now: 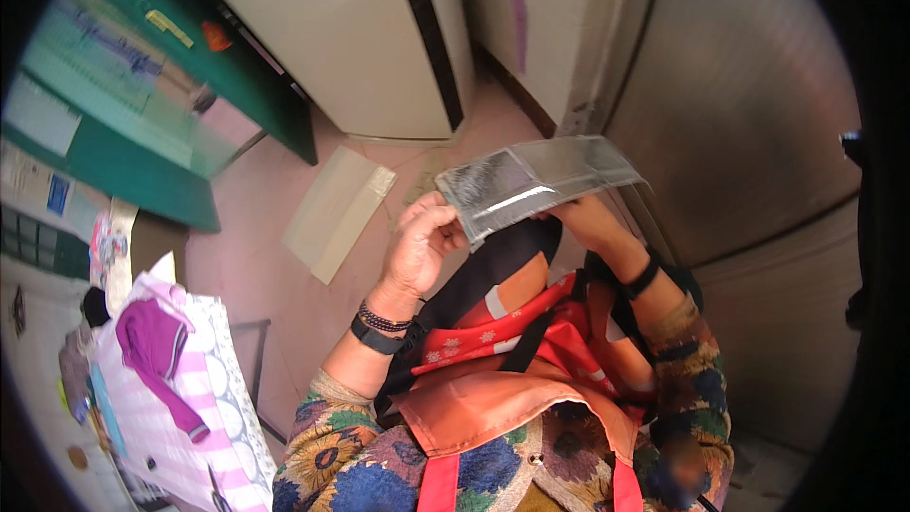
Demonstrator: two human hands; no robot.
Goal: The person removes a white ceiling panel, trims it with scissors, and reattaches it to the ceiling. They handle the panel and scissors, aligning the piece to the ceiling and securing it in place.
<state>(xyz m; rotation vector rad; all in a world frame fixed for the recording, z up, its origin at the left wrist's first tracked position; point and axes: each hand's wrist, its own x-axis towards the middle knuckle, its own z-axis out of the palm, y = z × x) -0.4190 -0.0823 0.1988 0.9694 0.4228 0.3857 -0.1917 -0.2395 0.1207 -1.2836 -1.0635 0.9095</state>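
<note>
A long, see-through plastic sheet (531, 182) is held up above my lap, its left part greyer and its right end curving down. My left hand (423, 245) is closed on its lower left edge, thumb on top. My right hand (590, 218) reaches up under the lower edge farther right, its fingers partly hidden by the sheet. Below lie the red and orange apron (512, 408) and my dark-clad knees.
A flat pale cardboard piece (339, 213) lies on the pinkish floor. Beyond it stands a tall cream cabinet (332, 38). A shiny metallic surface (749, 104) rises at right. At left, a purple garment (156, 351) lies on a pink-and-white striped cloth (213, 398).
</note>
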